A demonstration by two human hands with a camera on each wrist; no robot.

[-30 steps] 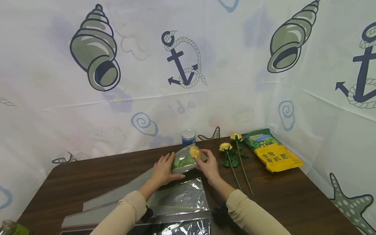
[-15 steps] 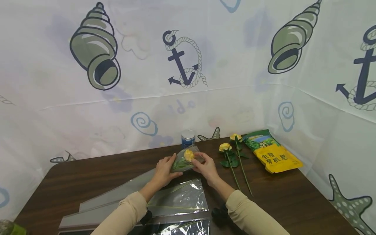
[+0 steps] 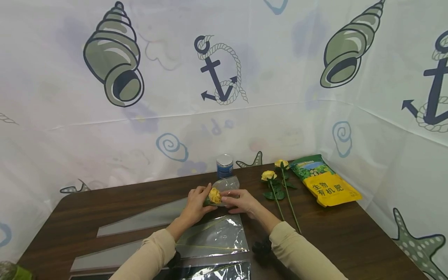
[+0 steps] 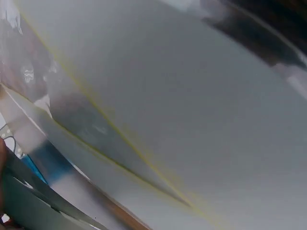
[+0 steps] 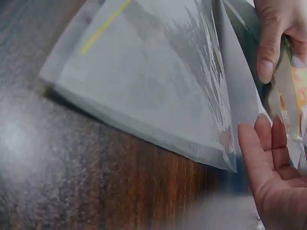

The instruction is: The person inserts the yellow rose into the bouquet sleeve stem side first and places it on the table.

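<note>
A yellow rose lies in a clear plastic flower sleeve near the back of the table. My left hand grips the sleeve beside the bloom; its thumb shows against the plastic in the right wrist view. From the other side, the fingers of my right hand touch the bloom or the plastic around it. These fingers look loosely extended in the right wrist view, the thumb hidden. More flat sleeves with thin yellow lines lie below the hands. Grey sleeve plastic fills most of the left wrist view, hiding the left hand's grip.
Two yellow roses with green stems lie to the right. Behind them is a yellow and green fertilizer bag. A blue tin stands at the back edge, and a jar with a green label at the front left.
The rose has moved left and down, deeper into the sleeve, nearer my left hand. My right hand has followed it leftward, its fingers now straighter. The left hand has stayed almost in place.
</note>
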